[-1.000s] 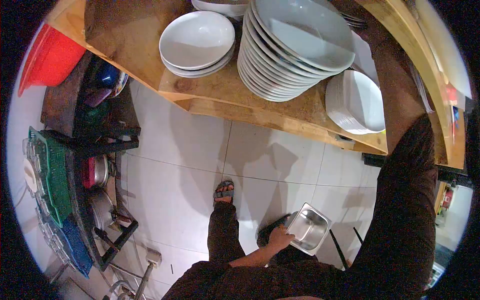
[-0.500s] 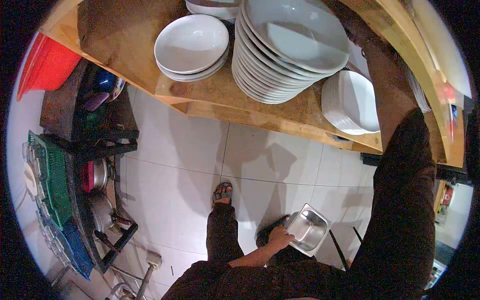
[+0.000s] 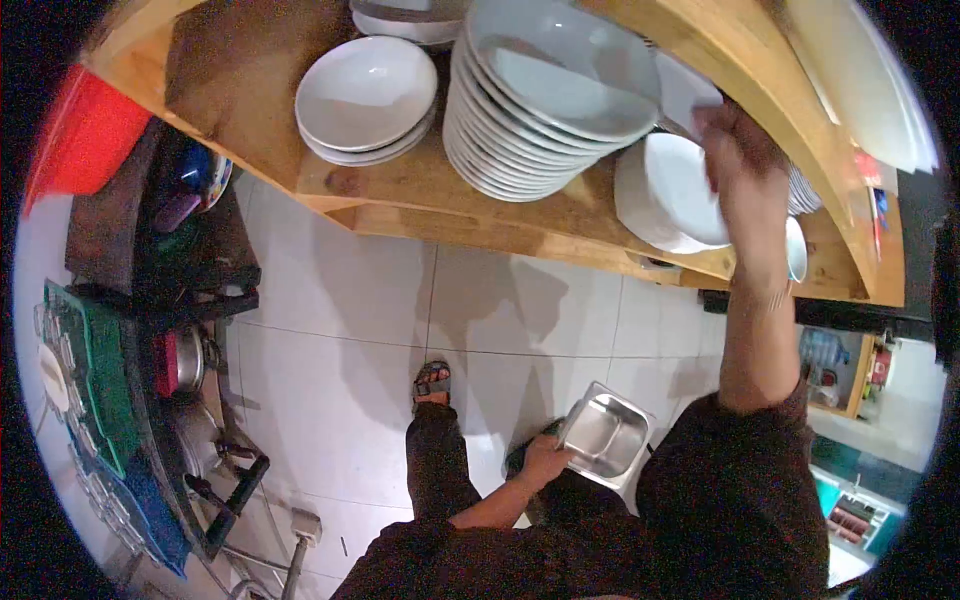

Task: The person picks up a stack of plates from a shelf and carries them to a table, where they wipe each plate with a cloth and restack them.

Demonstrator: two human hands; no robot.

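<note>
Low in the view, my left hand (image 3: 545, 462) grips the near-left rim of a rectangular metal pan (image 3: 606, 437), which looks empty. My right hand (image 3: 735, 150) is raised over the wooden shelf (image 3: 400, 200), blurred by motion, beside a stack of white oblong dishes (image 3: 680, 190); whether it holds anything cannot be made out. Left of those dishes stands a tall stack of large white plates (image 3: 560, 90), and further left a short stack of white bowls (image 3: 368, 92). A light cup (image 3: 796, 248) shows just behind my right wrist.
At the left are a red basin (image 3: 85, 135), a dark rack (image 3: 100, 240) with pots, and green (image 3: 95, 370) and blue (image 3: 135, 500) trays holding glassware. A metal pipe (image 3: 298, 560) rises near the lower left. The shelf's curved wooden edge (image 3: 840, 180) runs down the right.
My right hand and forearm have come into clear view over the shelf's right part, drawn back from deeper in. The pan in my left hand has shifted slightly up and left.
</note>
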